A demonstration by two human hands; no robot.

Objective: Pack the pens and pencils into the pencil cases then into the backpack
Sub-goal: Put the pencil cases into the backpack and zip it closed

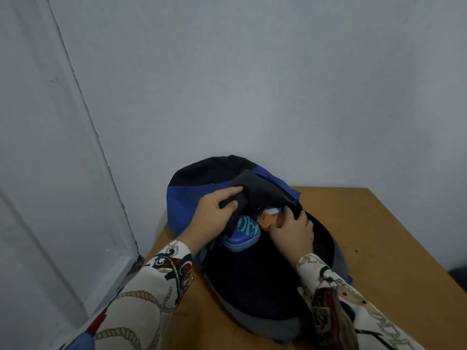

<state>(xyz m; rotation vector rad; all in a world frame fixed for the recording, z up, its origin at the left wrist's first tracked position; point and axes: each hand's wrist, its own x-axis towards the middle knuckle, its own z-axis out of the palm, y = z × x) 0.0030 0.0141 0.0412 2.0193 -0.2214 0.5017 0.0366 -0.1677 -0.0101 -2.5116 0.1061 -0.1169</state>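
Note:
A blue and black backpack (pixel 184 198) lies on the wooden table (pixel 374 236) against the wall, its main opening facing me. My left hand (pixel 214 213) grips the dark flap at the opening's top edge and holds it up. A blue patterned pencil case (pixel 246 234) sticks out of the opening just below that hand. Beside it sits an orange-brown case (pixel 269 219), and my right hand (pixel 293 234) rests on it with fingers curled over its near end, at the zipper edge. No loose pens or pencils are visible.
A grey-blue wall stands right behind the backpack, and a pale door (pixel 50 173) fills the left side. Bare tabletop stretches to the right of the bag, ending at an edge on the far right. Patterned sleeves cover both my forearms.

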